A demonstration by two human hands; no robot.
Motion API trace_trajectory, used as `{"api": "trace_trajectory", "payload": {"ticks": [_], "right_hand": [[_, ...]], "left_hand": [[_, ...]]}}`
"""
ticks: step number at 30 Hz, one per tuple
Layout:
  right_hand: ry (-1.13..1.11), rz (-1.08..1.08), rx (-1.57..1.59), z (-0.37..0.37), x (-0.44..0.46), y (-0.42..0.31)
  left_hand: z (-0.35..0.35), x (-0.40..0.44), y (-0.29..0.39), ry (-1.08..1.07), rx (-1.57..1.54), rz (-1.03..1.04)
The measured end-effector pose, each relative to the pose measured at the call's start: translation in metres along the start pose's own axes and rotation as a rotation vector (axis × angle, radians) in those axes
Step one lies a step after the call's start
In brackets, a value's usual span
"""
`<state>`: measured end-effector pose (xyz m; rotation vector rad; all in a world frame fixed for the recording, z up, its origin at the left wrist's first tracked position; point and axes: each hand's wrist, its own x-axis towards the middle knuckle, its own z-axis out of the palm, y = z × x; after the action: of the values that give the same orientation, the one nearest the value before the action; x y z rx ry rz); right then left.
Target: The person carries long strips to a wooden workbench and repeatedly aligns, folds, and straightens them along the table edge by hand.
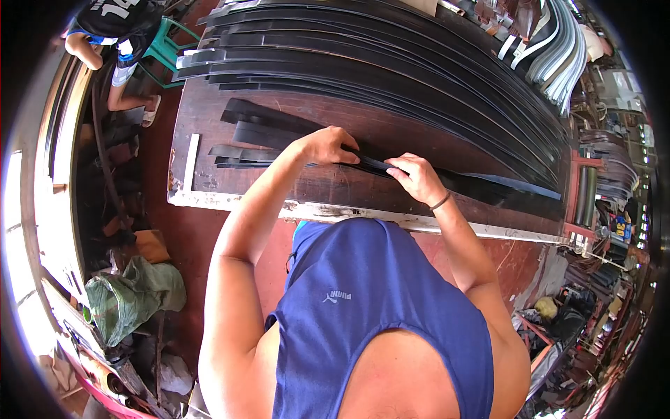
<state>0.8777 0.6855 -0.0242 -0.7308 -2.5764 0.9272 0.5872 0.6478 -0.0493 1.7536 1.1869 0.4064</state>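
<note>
Long black strips, leather-like in look, lie in a small loose group along the near side of the brown table. My left hand has its fingers curled down on one of these strips, around the middle of the group. A little to the right, my right hand pinches the black strip between thumb and fingers, a dark band around that wrist. Between the two hands a short stretch of strip shows. The fingertips of my left hand are partly hidden. To the right, the strips run on towards a bluish, shiny piece.
Many more black strips lie in rows across the back of the table. A white bar lies at its left end. Light strips hang at the back right. Another person sits near a green chair. A green sack stands lower left.
</note>
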Motion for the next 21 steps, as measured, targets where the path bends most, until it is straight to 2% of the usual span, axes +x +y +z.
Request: {"api": "trace_trajectory", "payload": {"ticks": [12,21], "right_hand": [[-0.009,0.063,0.012,-0.0022,0.0025,-0.0001],[0.031,0.015,0.027,0.0027,-0.0009,0.0022]], "left_hand": [[0.0014,0.0030,0.0011,-0.009,-0.026,-0.054],[0.0026,-0.0007,0.0001,0.020,0.020,0.024]]}}
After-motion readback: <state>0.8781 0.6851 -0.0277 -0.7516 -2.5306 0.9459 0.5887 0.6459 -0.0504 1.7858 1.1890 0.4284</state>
